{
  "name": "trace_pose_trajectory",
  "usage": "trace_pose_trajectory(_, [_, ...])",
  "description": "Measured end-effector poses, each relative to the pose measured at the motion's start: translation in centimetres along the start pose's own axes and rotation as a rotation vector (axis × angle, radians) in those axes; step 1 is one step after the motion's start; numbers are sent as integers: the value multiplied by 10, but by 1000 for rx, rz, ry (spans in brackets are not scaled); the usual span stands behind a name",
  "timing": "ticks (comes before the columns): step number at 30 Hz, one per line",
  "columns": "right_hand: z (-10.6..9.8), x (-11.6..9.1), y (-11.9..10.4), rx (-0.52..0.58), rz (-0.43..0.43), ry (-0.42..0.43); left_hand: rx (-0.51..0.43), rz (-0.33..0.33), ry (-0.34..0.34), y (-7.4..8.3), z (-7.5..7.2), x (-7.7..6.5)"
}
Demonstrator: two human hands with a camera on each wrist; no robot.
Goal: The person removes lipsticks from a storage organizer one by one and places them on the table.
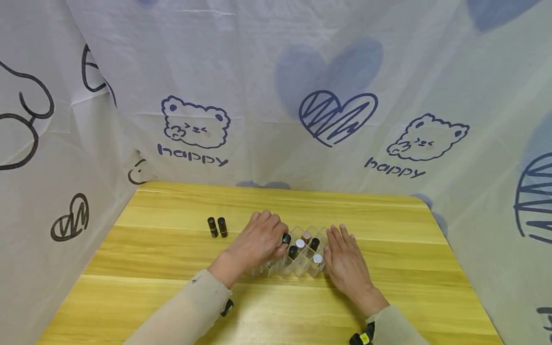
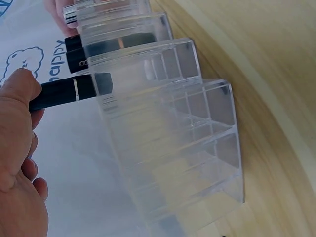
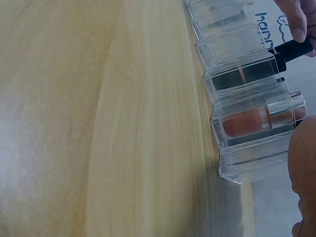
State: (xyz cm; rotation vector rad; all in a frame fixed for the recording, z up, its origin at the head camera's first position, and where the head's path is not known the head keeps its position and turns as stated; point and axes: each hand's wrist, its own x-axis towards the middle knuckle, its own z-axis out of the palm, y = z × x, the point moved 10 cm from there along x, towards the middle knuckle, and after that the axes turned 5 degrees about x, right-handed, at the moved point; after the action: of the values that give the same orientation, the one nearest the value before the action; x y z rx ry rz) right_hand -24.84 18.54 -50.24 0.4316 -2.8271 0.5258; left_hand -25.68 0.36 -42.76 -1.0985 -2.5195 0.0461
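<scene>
My left hand (image 1: pixel 257 241) pinches a black lipstick (image 2: pixel 61 93) with a thin silver band between thumb and fingers. The lipstick's lower end sits just inside a top opening of a clear plastic lipstick organizer (image 2: pixel 182 111). Flat against the organizer's right end, my right hand (image 1: pixel 348 265) has its fingers straight. Several tubes stand in the diamond-shaped slots, with black, silver and pinkish tops; one is a reddish tube with a silver cap (image 3: pixel 242 123). Slots at the organizer's left end are partly hidden under my left hand in the head view.
Two black lipsticks (image 1: pixel 217 227) stand upright side by side on the wooden table (image 1: pixel 172 297), left of my left hand. A white cloth (image 1: pixel 258 143) printed with bears and hearts hangs behind the table and along its sides.
</scene>
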Motion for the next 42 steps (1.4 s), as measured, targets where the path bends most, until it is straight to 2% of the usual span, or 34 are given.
trace_pose_trajectory(8, [0,-1,0,7,2,0,-36,-34,-6,-8,-10,-1])
trace_pose_trajectory(14, [1,-1,0,9,3,-2,-64,-52,25,-15,-19,-3])
trace_pose_trajectory(17, [1,-1,0,10,3,-3,-71,-67,20,-19,-20,-5])
trace_pose_trajectory(22, [1,-2,-1,13,3,-2,-65,-89,2,-28,-19,-9])
trace_pose_trajectory(42, [0,1,0,9,2,-4,-41,-134,53,-58,-31,-32])
